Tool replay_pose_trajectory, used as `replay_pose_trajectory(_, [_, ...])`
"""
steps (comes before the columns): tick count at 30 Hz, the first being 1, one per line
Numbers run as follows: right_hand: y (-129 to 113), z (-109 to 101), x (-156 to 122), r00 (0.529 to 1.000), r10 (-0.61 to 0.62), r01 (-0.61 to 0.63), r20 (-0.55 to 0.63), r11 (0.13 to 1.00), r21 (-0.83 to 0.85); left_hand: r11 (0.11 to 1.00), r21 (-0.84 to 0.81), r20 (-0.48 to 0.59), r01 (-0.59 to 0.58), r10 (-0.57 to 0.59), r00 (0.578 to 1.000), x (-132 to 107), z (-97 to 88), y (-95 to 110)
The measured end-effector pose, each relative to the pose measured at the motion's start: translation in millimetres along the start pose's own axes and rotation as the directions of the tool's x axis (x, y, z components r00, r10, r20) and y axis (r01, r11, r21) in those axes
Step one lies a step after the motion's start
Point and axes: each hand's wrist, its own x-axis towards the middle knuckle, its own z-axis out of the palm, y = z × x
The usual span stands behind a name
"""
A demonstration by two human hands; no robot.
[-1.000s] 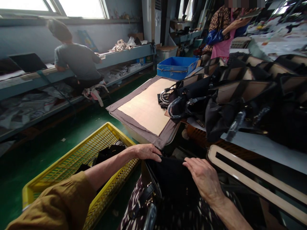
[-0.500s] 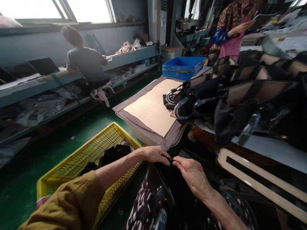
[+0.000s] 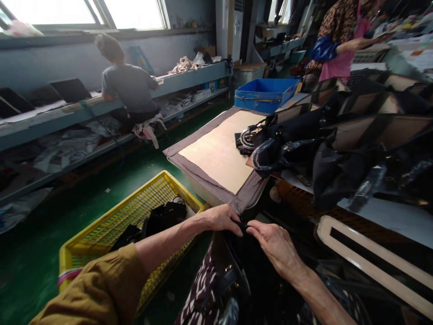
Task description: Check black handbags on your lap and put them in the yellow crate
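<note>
A black handbag (image 3: 252, 266) rests at my lap, its plastic-wrapped handle (image 3: 228, 311) hanging at the lower front. My left hand (image 3: 221, 219) pinches the bag's black top edge between thumb and fingers. Just to its right, my right hand (image 3: 272, 239) pinches the same edge, the two sets of fingertips a small gap apart. Patterned dark cloth (image 3: 198, 293) with white marks shows beneath and beside the bag. The lower part of the bag is too dark to make out.
A yellow basket (image 3: 101, 225) holding black items stands at left. Ahead is a cloth-covered board (image 3: 216, 149), with a blue bin (image 3: 265, 97) behind. Black handbags (image 3: 338, 153) crowd the right table. A pale slotted frame (image 3: 368, 262) juts in at right. Two people work farther off.
The view has turned slightly left, so the surroundings sit a little farther right. Both hands keep their pinch on the bag's edge. The person at upper right has lowered a forearm slightly.
</note>
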Motion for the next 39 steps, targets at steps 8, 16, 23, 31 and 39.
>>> replay_pose_trajectory(8, [-24, -27, -4, 0.998, 0.063, -0.067, -0.022, 0.944, -0.324, 0.986, 0.166, -0.029, 0.028, -0.023, 0.999, -5, -29.6, 0])
replay_pose_trajectory(16, [-18, -32, -14, 0.999, 0.043, -0.041, -0.003, 0.93, -0.366, 0.997, -0.083, -0.017, -0.009, 0.008, 1.0, -11, -14.0, -12])
replay_pose_trajectory(23, [0, -18, -17, 0.996, -0.081, 0.063, -0.035, 0.93, -0.361, 0.993, -0.109, -0.027, -0.041, 0.038, 0.999, -16, 0.3, -12])
replay_pose_trajectory(31, [-10, -21, -7, 0.995, -0.103, 0.1, 0.01, 0.937, -0.336, 0.991, -0.096, -0.044, -0.094, 0.09, 0.995, -15, 3.4, -5])
replay_pose_trajectory(39, [-3, -19, -10, 0.999, 0.007, 0.002, 0.047, 0.981, -0.193, 0.996, -0.07, -0.007, -0.063, 0.062, 0.998, -6, 6.3, 2])
